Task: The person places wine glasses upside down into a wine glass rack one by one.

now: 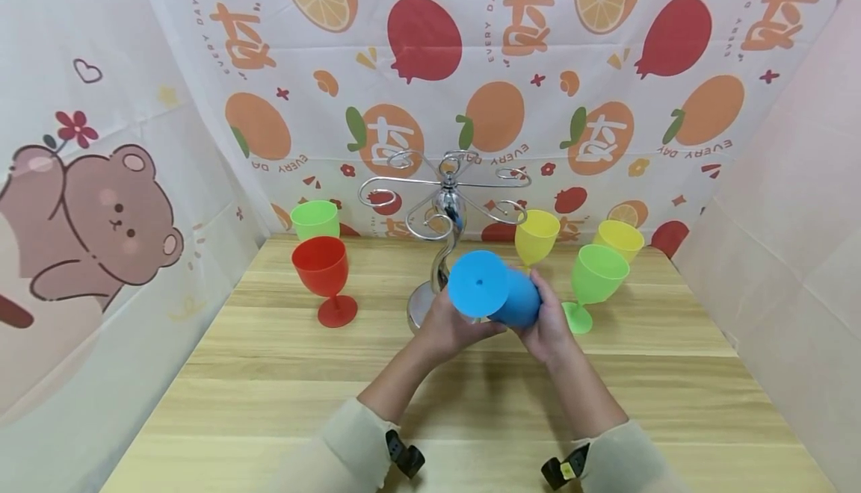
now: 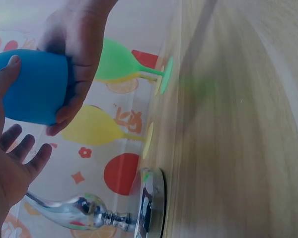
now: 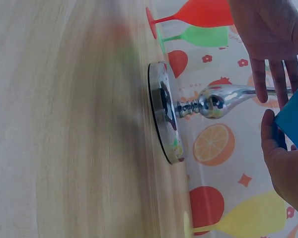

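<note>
A blue plastic goblet (image 1: 521, 299) is held up in front of the metal stand, its round foot facing the head camera. My right hand (image 1: 546, 325) grips the bowl from the right, its fingers curled round the rim in the left wrist view. On the other side is my left hand (image 1: 449, 329); its thumb touches the blue bowl (image 2: 35, 87) while the other fingers (image 3: 278, 74) stay extended off it. Behind the hands rises the chrome stand (image 1: 449, 213) with curled wire arms and a round base.
To the left stand a red goblet (image 1: 323, 269) and a green goblet (image 1: 315, 218) behind it. On the right are another green goblet (image 1: 597, 275) and two yellow goblets, one near the stand (image 1: 536, 235), one farther right (image 1: 620, 237). Printed cloth (image 1: 430, 119) hangs behind the wooden table (image 1: 269, 403).
</note>
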A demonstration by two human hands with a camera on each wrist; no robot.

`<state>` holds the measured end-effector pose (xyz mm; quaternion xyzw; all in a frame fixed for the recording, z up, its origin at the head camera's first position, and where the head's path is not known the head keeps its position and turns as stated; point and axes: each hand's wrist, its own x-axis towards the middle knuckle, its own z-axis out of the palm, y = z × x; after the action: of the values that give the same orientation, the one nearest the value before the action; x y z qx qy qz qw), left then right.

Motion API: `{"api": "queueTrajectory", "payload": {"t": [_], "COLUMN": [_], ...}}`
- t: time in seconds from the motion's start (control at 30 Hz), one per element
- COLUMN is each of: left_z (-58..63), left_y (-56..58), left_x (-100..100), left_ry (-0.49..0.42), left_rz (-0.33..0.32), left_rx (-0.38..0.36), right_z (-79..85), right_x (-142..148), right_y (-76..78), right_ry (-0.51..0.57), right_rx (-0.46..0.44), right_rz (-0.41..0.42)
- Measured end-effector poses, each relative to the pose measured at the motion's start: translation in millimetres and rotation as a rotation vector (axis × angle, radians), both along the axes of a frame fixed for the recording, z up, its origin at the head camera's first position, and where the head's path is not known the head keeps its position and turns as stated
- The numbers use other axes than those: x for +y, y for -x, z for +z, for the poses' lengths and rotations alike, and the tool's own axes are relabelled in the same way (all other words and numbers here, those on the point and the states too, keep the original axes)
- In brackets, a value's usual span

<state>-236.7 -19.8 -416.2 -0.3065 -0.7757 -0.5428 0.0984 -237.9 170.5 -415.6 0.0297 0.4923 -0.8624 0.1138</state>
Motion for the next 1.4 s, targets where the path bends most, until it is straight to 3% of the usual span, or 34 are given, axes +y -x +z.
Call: {"api": "queueTrajectory", "payload": {"t": [0.43,0.7,1.07,1.2,1.4], "left_z": [2.5,3.1,6.8,8.1,8.6], "left_y": [-13.8,-15.6,-19.5,-20.4,-19.8], "left_x": [1,2,3,4,4], "left_ry": [-0.025,-0.068,-0.09,-0.088,-0.08], "left_rz": [-0.006,-0.049,-0.063,-0.061,-0.056], "left_rx": [-0.168,-0.058,-0.09,-0.13,-0.171], "right_z": [-0.2,-4.8,-1.6,1.7,5.4], "right_x": [-8,-8,1,4,8], "right_y": [-5.2,-10.0,-18.5,-21.1,-25.7], "right_ry": [0.062,-0.014,-0.234,-0.303,-0.401], "right_rx": [-0.01,0.045,0.152,0.224,0.449], "right_rz": [0.044,0.04,-0.049,-0.083,-0.108]}}
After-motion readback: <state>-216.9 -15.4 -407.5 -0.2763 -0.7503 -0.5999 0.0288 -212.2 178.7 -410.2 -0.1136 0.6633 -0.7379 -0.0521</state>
